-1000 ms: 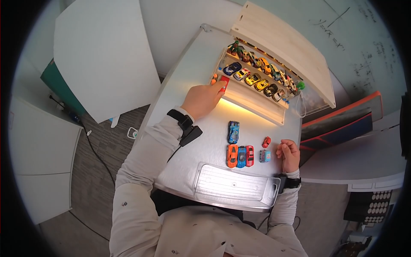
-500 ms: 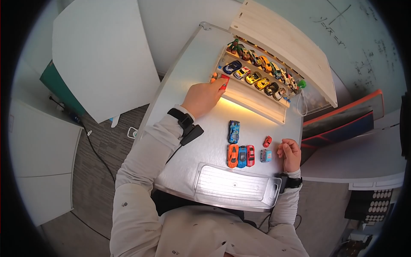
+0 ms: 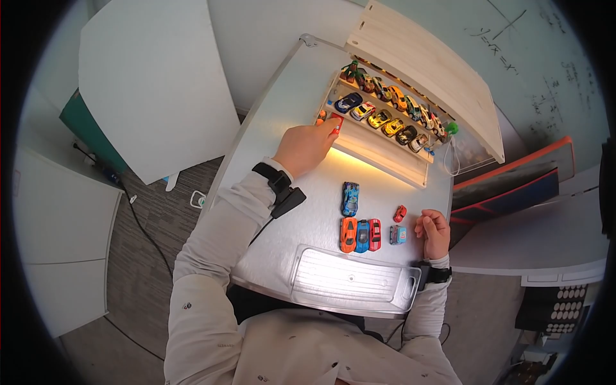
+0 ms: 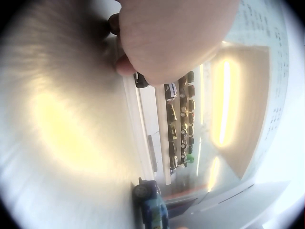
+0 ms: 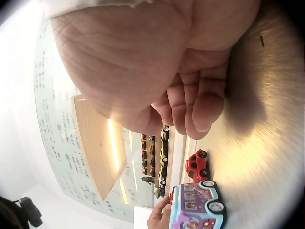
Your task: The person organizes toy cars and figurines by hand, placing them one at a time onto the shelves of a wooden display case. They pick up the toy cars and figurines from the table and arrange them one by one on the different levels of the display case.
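My left hand (image 3: 305, 147) reaches to the left end of the display rack's lowest step (image 3: 378, 151), its thumb and fingers pinching a red toy car (image 3: 337, 124). Most of that car is hidden by the hand in the left wrist view. My right hand (image 3: 434, 232) rests at the table's right side, fingers loosely curled around nothing. Close to it are a small red car (image 3: 400, 213) and a light-blue toy bus (image 5: 193, 205). Left of these, an orange car (image 3: 348, 234), a blue car (image 3: 362, 235) and a red car with stripes (image 3: 375, 234) stand side by side, below a blue patterned car (image 3: 350, 198).
Several toy cars line the rack's upper steps (image 3: 393, 126). A raised wooden lid (image 3: 423, 70) stands behind them. A clear plastic tray (image 3: 351, 278) lies at the table's front edge. Orange-framed panels (image 3: 513, 179) stand to the right.
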`<state>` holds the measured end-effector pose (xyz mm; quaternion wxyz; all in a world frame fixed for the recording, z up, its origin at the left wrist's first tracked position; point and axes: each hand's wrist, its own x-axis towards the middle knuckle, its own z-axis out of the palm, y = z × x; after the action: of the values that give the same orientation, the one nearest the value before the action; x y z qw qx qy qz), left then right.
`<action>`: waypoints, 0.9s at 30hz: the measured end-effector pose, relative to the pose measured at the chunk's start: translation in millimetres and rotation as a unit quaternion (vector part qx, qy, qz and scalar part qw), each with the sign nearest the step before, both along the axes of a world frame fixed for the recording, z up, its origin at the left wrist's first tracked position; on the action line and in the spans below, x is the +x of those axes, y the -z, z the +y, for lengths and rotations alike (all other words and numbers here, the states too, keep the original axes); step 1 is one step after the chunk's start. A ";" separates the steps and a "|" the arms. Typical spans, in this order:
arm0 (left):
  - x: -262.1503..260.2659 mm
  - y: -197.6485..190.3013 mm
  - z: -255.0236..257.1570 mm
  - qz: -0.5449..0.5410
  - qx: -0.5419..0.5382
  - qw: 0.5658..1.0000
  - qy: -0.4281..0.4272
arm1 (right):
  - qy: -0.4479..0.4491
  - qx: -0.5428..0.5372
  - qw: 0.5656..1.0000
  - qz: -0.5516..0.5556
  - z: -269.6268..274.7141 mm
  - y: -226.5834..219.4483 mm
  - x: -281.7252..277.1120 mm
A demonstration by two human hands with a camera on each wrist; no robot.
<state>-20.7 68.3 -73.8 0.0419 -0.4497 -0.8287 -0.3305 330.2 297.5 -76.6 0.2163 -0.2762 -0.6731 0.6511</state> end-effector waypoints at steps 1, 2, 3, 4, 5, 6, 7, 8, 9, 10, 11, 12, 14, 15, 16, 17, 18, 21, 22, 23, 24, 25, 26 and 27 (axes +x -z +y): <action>-0.1 0.2 0.2 -0.001 -0.004 1.000 -0.001 | -0.001 0.000 1.000 0.000 0.3 0.3 0.2; -0.1 0.4 0.2 -0.002 -0.009 1.000 -0.001 | -0.003 0.000 1.000 0.001 0.6 0.6 0.4; 0.0 0.5 0.1 -0.002 -0.007 1.000 -0.002 | -0.003 0.001 1.000 0.001 0.8 0.9 0.5; 0.3 0.5 0.0 -0.003 -0.005 1.000 -0.003 | -0.003 0.001 1.000 0.001 1.1 1.2 0.7; 0.5 0.6 -0.2 -0.004 -0.004 1.000 -0.005 | -0.003 0.002 1.000 0.001 1.3 1.4 0.8; 0.7 0.2 -0.5 -0.006 -0.007 1.000 -0.005 | -0.003 0.003 1.000 0.001 1.1 1.3 0.6; 0.9 -0.6 -1.0 -0.007 -0.010 1.000 -0.006 | -0.002 0.005 1.000 0.001 0.6 0.9 0.3; 1.1 -1.1 -1.4 -0.009 -0.013 1.000 -0.007 | -0.001 0.006 1.000 0.001 0.1 0.6 0.0; 1.4 -1.0 -1.7 -0.007 -0.008 1.000 -0.007 | -0.001 0.007 1.000 0.001 -0.3 0.2 -0.1; 1.8 -0.9 -2.0 -0.006 -0.003 1.000 -0.007 | 0.000 0.007 1.000 0.000 -0.7 -0.4 -0.3; 2.1 -0.9 -2.4 -0.004 0.002 1.000 -0.006 | 0.000 0.007 1.000 0.000 -1.0 -0.8 -0.4; 2.3 -1.1 -3.0 -0.008 0.002 1.000 -0.004 | 0.000 0.007 1.000 -0.002 -1.3 -1.0 -0.4; 2.6 -1.8 -4.0 -0.015 0.002 1.000 -0.001 | 0.001 0.007 1.000 -0.005 -1.2 -1.3 -0.6; 2.3 -1.8 -4.1 -0.030 0.003 1.000 0.002 | 0.002 0.006 1.000 -0.005 -1.2 -1.2 -0.6; 1.8 -1.6 -4.2 -0.046 0.004 0.999 0.006 | 0.002 0.005 1.000 -0.005 -1.3 -0.9 -0.5; 1.4 -1.5 -4.4 -0.062 0.005 0.998 0.009 | 0.003 0.004 1.000 -0.005 -1.3 -0.8 -0.6; 1.5 -1.9 -4.8 -0.062 0.007 0.998 0.009 | 0.002 0.004 1.000 -0.005 -1.5 -0.8 -0.6; 2.0 -2.9 -5.5 -0.059 0.013 0.998 0.010 | 0.000 0.004 1.000 -0.002 -2.1 -1.3 -1.1; 2.1 -2.4 -5.5 -0.057 0.017 0.998 0.011 | -0.001 0.004 1.000 -0.001 -2.3 -1.8 -1.3; 2.1 -2.2 -5.3 -0.055 0.020 0.998 0.011 | -0.002 0.005 1.000 0.000 -2.4 -2.1 -1.4; 2.0 -2.2 -5.3 -0.054 0.016 0.998 0.011 | -0.001 0.004 1.000 0.000 -2.4 -1.9 -1.4; 1.8 -2.3 -5.3 -0.054 0.012 0.998 0.010 | 0.000 0.003 1.000 0.000 -2.3 -1.5 -1.2; 1.6 -2.3 -5.4 -0.053 0.008 0.999 0.010 | 0.001 0.002 1.000 -0.001 -2.1 -1.1 -1.2; 1.5 -1.0 -5.1 -0.038 0.016 0.999 0.010 | 0.001 0.003 1.000 -0.002 -1.7 -0.8 -0.9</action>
<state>-19.2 63.2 -72.8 0.0148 -0.4441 -0.8199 -0.3611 329.2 295.8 -75.9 0.2165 -0.2768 -0.6755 0.6482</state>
